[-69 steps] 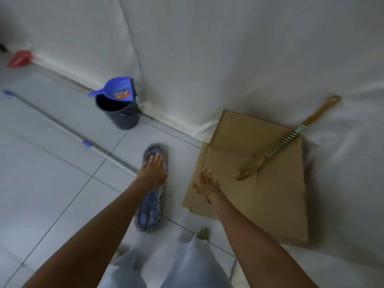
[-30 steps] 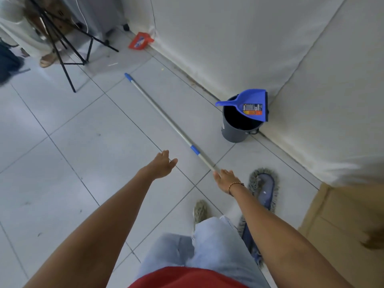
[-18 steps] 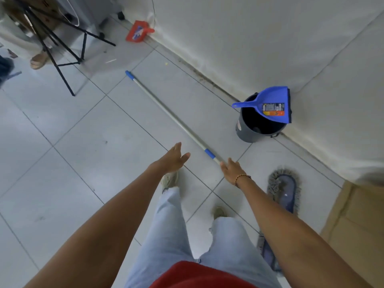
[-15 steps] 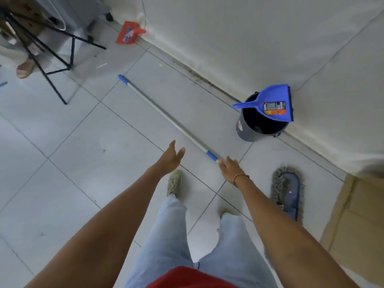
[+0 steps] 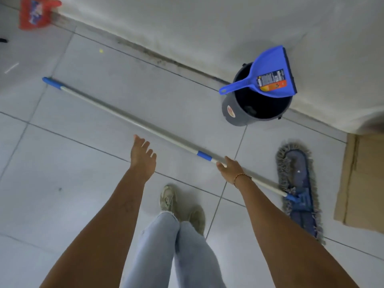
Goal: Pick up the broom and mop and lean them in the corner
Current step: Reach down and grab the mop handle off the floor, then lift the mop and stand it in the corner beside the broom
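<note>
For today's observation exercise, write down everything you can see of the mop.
The mop lies flat on the tiled floor. Its long pole looks like pale metal, with a blue end cap at far left and a blue collar nearer the head. A blue joint fixes it to the flat blue pad, fringed with grey strands, beside the cardboard. The right hand rests on the pole near the collar.

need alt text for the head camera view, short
Seen from above, a person's right hand reaches onto the handle of a mop lying flat on a tiled floor, while the open left hand hovers beside it. A blue dustpan rests on a dark bucket by the wall.
</note>
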Demonstrator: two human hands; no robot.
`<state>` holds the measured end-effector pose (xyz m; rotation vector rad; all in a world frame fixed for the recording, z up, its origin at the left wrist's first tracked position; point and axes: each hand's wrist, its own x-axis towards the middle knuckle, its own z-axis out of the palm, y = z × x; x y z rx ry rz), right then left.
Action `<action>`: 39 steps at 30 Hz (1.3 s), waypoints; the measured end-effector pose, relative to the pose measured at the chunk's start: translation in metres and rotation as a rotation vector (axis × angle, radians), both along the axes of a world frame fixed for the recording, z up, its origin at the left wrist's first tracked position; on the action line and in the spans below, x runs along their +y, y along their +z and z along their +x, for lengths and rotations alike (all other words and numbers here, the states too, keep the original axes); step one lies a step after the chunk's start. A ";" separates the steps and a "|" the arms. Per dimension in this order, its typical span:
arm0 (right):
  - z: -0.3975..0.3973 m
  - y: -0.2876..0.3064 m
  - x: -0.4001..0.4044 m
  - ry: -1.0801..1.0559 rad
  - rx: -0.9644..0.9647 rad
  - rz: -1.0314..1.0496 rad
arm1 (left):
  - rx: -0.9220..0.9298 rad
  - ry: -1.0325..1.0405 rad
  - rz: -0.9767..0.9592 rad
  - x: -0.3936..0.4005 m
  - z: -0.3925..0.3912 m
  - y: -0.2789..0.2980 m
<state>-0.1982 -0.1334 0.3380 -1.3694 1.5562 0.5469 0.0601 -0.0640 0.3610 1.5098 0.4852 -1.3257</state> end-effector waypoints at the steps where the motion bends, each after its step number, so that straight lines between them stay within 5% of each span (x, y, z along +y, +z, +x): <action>1: 0.001 -0.009 -0.005 -0.014 -0.012 -0.003 | 0.021 0.050 -0.005 -0.001 0.001 -0.010; 12: 0.014 -0.347 -0.038 0.137 -0.062 -0.061 | 0.026 0.166 -0.011 -0.055 0.036 -0.347; 18: 0.045 -0.411 -0.045 0.354 -0.035 -0.073 | -0.023 0.278 -0.091 -0.069 0.061 -0.409; 25: 0.039 -0.296 -0.036 0.379 0.052 -0.081 | -0.088 0.281 -0.188 -0.067 0.070 -0.274; 39: -0.048 0.076 -0.032 -0.143 -0.026 -0.250 | -0.193 -0.156 -0.708 -0.113 -0.071 0.209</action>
